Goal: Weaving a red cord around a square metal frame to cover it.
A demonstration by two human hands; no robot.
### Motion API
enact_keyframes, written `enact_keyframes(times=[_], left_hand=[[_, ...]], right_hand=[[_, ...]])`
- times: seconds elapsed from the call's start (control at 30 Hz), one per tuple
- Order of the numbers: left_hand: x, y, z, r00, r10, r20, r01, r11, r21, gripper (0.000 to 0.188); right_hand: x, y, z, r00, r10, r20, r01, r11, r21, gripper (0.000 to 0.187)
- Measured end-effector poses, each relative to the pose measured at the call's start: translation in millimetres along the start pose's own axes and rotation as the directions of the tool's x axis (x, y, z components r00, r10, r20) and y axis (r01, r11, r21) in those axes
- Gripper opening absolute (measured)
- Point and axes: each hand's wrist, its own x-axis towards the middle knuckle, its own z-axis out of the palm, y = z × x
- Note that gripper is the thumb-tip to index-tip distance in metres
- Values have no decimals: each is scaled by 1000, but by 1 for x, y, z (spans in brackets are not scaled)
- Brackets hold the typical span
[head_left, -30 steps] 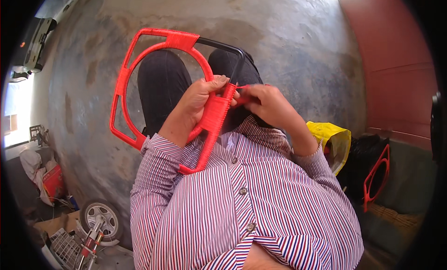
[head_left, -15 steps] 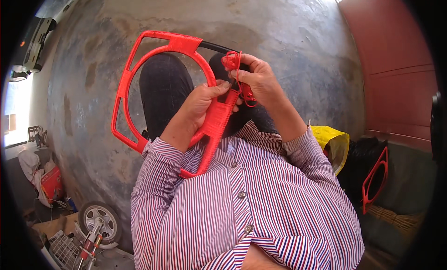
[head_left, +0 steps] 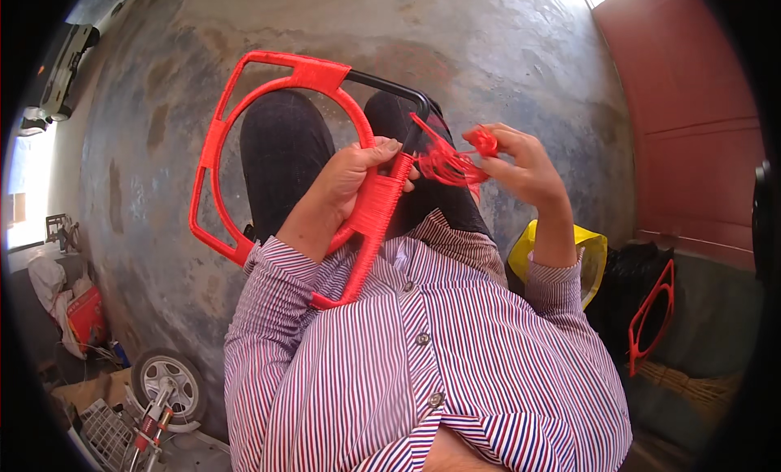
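Observation:
Across my lap lies a metal frame (head_left: 321,72), a ring inside an angular outer border, mostly wrapped in red cord. Its far right corner is bare black tube (head_left: 390,88). My left hand (head_left: 354,175) is closed round the ring and right side bar, its thumb near the end of the wrapping. Out to the right, my right hand (head_left: 521,165) pinches a small bundle of red cord (head_left: 485,141). Loose red strands (head_left: 447,165) stretch from that bundle to the bare part of the bar.
At right, a yellow bag (head_left: 590,252) and a black bag (head_left: 622,289) stand beside another red frame (head_left: 651,317). A spoked wheel (head_left: 169,382) and a red bag (head_left: 87,317) are at lower left. A red wall panel (head_left: 691,114) rises at right.
My right hand has moved right, away from the bar, with the cord bundle, and the strands have spread out between them. My left hand still holds the frame, nearly in place.

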Motion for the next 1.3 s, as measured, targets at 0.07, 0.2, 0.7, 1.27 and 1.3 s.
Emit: enact_keyframes(times=[0.07, 0.2, 0.7, 1.27, 1.3], left_hand=[[3, -1, -1, 1000, 3, 17, -3, 1000, -4, 22], [2, 0, 2, 1000, 1, 7, -1, 1000, -12, 21], [1, 2, 1, 1000, -17, 9, 17, 1000, 18, 19], [4, -4, -2, 995, 63, 79, -65, 998, 14, 21], [3, -4, -2, 996, 53, 65, -53, 999, 2, 21]], right_hand=[[-17, 11, -8, 999, 37, -27, -21, 891, 454, 24], [-52, 46, -20, 990, 28, -141, 109, 494, 863, 24], [-29, 64, 12, 851, 414, -322, 60, 532, 844, 8], [-56, 42, 50, 968, 247, 35, -220, 780, 586, 24], [-61, 55, 44, 961, 270, 57, -232, 678, 698, 24]])
